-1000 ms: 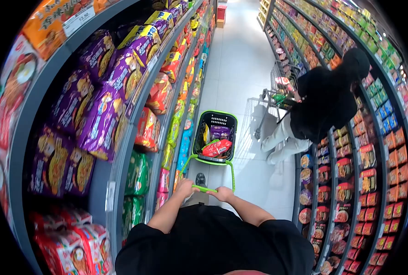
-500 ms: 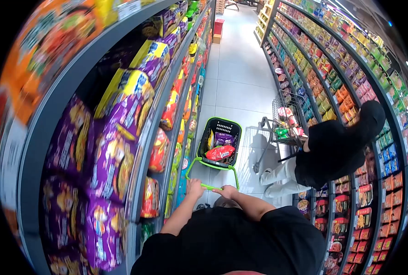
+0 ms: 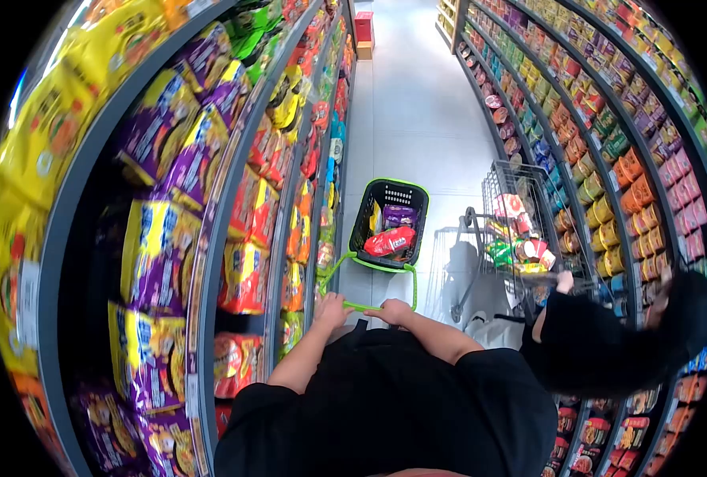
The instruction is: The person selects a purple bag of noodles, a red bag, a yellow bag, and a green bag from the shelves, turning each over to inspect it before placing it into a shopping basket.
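Supermarket shelves [image 3: 170, 238] packed with purple, yellow and red noodle packets run along the left of a narrow aisle, and more shelves of cups and bowls line the right, with pale floor tiles [image 3: 405, 111] between them. On the right, another person in black [image 3: 600, 350] stands beside a wire trolley [image 3: 520, 230] loaded with goods. Ahead on the floor, near the left shelves, a green-rimmed black basket [image 3: 391, 222] on wheels holds a red packet [image 3: 390, 240] and a purple one behind it.

The step in hand looks like pushing the basket along the aisle; the next move calls for steering it straight, clear of the trolley close on its right.

Both hands are closed on the green handle [image 3: 369, 306]: left hand [image 3: 332, 308] at its left end, right hand [image 3: 393, 314] beside it.
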Demonstrator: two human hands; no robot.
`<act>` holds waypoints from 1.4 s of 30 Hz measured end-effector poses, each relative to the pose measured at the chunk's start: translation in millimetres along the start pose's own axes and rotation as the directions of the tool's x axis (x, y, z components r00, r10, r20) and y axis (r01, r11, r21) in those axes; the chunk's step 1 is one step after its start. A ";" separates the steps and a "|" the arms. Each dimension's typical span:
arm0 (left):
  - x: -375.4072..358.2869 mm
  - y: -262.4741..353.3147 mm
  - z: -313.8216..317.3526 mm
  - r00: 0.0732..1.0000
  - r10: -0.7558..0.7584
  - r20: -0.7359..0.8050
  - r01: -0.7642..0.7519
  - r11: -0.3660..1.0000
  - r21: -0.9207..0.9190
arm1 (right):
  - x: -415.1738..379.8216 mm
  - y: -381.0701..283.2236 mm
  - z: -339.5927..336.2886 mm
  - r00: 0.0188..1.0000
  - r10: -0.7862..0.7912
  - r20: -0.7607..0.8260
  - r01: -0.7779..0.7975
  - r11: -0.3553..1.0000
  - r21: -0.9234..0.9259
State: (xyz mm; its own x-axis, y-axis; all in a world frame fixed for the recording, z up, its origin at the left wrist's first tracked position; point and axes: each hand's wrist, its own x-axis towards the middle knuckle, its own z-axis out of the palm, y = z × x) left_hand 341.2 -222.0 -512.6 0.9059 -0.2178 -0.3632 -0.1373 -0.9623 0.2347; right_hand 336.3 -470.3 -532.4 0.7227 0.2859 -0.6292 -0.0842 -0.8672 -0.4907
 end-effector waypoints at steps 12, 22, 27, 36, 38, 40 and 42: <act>292.7 47.4 -134.9 0.898 0.213 0.386 -0.238 0.971 0.017 | 137.9 72.8 -236.3 0.998 -0.041 -0.051 0.026 0.964 -0.264; 535.1 103.8 -222.3 0.893 0.168 0.418 -0.186 0.983 0.001 | 278.6 117.1 -397.4 0.852 0.429 -0.299 -0.423 0.902 0.088; 647.9 103.4 -228.4 0.935 0.290 0.201 -0.310 0.948 0.074 | 354.8 153.4 -478.9 0.853 0.180 -0.490 -0.162 0.984 0.079; 849.2 162.5 -310.1 0.854 0.269 0.446 -0.355 0.927 0.121 | 486.1 223.9 -633.2 0.893 0.140 -0.427 -0.124 0.990 0.065; 902.1 173.5 -335.0 0.863 0.252 0.439 -0.335 0.934 0.123 | 521.4 232.1 -676.1 0.892 0.146 -0.427 -0.131 0.989 0.066; 942.2 177.5 -363.7 0.862 0.230 0.451 -0.314 0.942 0.118 | 561.6 234.5 -716.0 0.895 0.142 -0.423 -0.129 0.990 0.060; 973.5 176.0 -386.1 0.895 0.074 0.440 -0.109 0.993 0.055 | 593.5 228.1 -758.5 0.920 0.154 -0.360 -0.147 0.988 0.046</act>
State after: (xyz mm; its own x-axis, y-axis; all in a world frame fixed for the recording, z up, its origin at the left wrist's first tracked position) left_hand 1353.6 -540.5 -476.8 0.6245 -0.3374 -0.7044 -0.2571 -0.9404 0.2225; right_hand 1266.3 -807.6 -560.6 0.8990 -0.0173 -0.4375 -0.2214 -0.8801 -0.4200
